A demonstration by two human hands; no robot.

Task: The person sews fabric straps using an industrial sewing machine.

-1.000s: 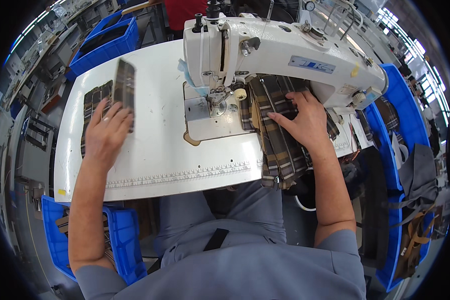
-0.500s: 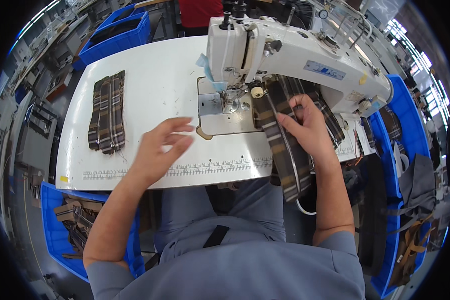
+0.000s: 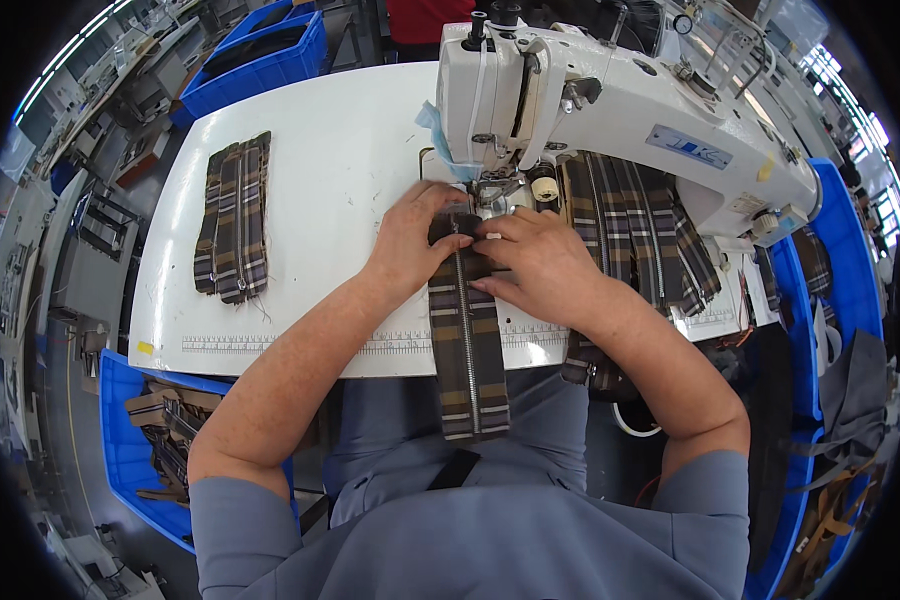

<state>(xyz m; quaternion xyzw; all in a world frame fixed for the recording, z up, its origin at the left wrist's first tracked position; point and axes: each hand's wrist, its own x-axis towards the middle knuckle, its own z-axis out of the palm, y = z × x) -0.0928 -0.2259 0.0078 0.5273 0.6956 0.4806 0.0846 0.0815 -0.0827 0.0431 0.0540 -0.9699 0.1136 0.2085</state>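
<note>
A brown plaid fabric strip with a metal zipper lies lengthwise toward me, its near end hanging past the table's front edge. My left hand pinches the left side of its far end, thumb on top. From the other side, my right hand grips the same end with bent fingers. That end sits at the needle area of a white sewing machine, and the fingers partly hide it. More plaid zipper strips lie under the machine's arm, right of my right hand.
A small stack of plaid zipper strips rests on the left of the white table. Blue bins stand at the lower left, right and far left. A printed ruler runs along the front edge.
My right hand has brought one zipper strip leftward from the pile to the needle area. My left hand, empty before, has moved right and forward and now holds the strip's far end too.
</note>
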